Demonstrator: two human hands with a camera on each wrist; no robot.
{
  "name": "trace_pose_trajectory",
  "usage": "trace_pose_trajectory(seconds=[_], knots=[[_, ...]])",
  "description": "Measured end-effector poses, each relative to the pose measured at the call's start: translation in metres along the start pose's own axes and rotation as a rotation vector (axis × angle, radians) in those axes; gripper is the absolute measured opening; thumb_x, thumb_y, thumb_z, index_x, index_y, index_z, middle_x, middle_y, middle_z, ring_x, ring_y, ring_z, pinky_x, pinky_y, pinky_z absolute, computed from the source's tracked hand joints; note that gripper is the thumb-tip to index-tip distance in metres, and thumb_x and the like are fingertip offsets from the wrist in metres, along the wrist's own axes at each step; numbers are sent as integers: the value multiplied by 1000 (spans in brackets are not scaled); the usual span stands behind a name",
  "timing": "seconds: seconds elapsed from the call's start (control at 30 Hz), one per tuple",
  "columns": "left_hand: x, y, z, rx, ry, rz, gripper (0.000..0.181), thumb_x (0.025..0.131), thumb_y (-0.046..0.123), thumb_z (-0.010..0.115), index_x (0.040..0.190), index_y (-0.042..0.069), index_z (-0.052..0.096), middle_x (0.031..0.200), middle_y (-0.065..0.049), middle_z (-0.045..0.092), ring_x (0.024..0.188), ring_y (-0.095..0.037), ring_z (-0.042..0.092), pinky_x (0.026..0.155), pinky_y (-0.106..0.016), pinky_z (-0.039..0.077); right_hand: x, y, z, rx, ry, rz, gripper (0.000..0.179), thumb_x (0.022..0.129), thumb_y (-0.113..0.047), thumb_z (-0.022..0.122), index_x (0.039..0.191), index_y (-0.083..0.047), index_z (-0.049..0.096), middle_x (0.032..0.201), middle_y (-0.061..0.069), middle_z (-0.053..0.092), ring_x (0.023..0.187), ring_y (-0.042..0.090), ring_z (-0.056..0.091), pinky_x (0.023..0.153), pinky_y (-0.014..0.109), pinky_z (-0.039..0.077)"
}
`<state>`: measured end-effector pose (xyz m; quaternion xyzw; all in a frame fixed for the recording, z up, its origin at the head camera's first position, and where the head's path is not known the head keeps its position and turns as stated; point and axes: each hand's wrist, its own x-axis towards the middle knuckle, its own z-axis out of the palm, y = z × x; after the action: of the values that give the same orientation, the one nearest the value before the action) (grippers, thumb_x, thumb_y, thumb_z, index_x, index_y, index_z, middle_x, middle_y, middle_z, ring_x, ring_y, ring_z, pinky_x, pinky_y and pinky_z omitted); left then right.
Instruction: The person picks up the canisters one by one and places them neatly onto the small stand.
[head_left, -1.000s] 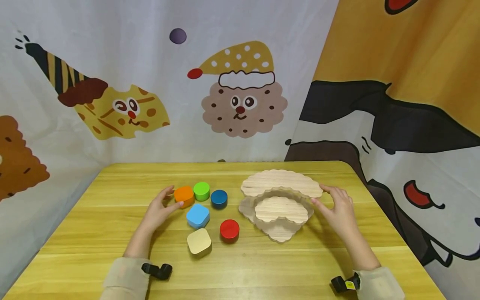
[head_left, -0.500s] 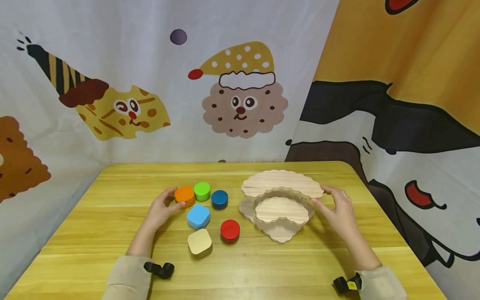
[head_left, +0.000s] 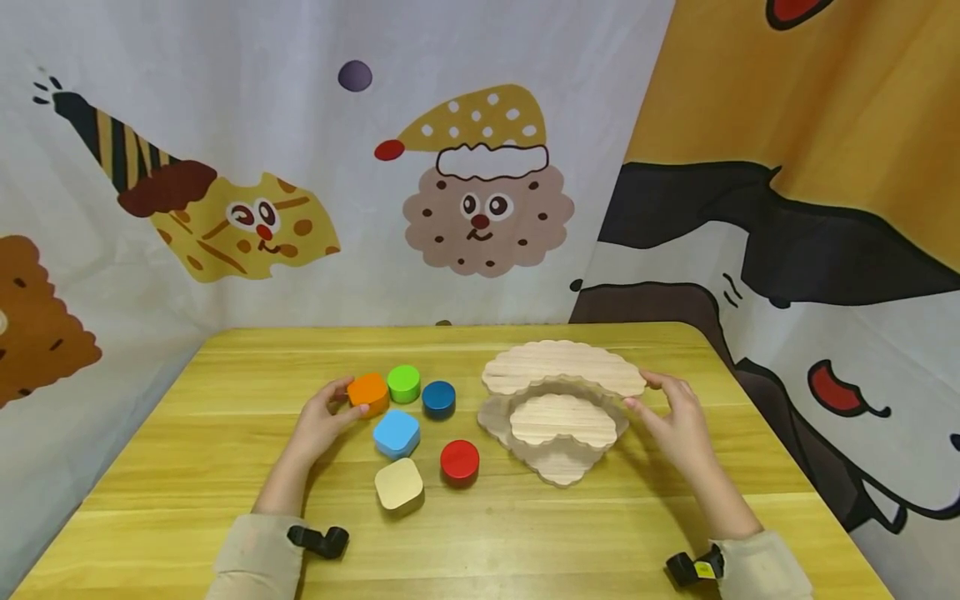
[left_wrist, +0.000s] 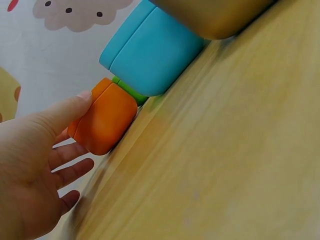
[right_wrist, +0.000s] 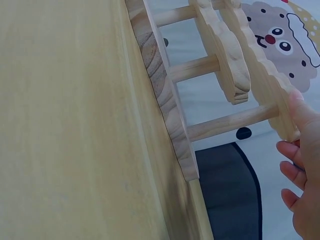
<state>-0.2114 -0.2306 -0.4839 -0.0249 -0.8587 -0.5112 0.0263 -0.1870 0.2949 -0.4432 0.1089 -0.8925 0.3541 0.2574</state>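
My left hand [head_left: 318,421] is at the orange block [head_left: 368,395], its thumb and forefinger pinching the block's near and far sides, as the left wrist view also shows. The orange block rests on the table, close to a green round block [head_left: 403,383]. On the right, a tiered wooden stand [head_left: 558,364] with scalloped edges stands upright. Round pegs [right_wrist: 235,123] join its tiers to the base [right_wrist: 159,85] in the right wrist view. My right hand [head_left: 678,421] pinches the right end of the stand's upper tier between thumb and fingers. Its lower fingers hang loosely curled.
Between my hands lie a dark blue round block [head_left: 438,399], a light blue block [head_left: 397,432], a red round block [head_left: 460,462] and a cream block [head_left: 400,485]. The wooden table [head_left: 525,546] ends at a printed curtain [head_left: 300,92] behind.
My left hand has shifted slightly right and closer round the orange block. The right hand, the stand and the other blocks look the same.
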Motion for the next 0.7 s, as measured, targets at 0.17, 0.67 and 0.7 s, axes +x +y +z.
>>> trace_pose_trajectory(seconds=[0.17,0.67,0.7], knots=[[-1,1,0,-27,0,5,70,87,28,72,140,-4,40,125,-27,52,119,-44,48,99,-53,38,0,1,-1,17,-6,8,47,82,-12,76,123,4,59,107,19,56,102,33,48,84,52,37],[-2,12,-2,-4,54,32,67,87,31,72,139,-2,44,122,-23,52,115,-36,45,95,-53,34,0,4,0,31,12,1,45,82,-8,75,124,2,60,106,14,58,99,21,47,82,35,35],[-2,14,-2,-5,60,39,67,87,31,72,138,-2,44,121,-22,53,114,-35,46,94,-52,34,0,4,0,33,12,2,45,82,-8,75,124,2,60,106,14,58,99,21,47,82,35,35]])
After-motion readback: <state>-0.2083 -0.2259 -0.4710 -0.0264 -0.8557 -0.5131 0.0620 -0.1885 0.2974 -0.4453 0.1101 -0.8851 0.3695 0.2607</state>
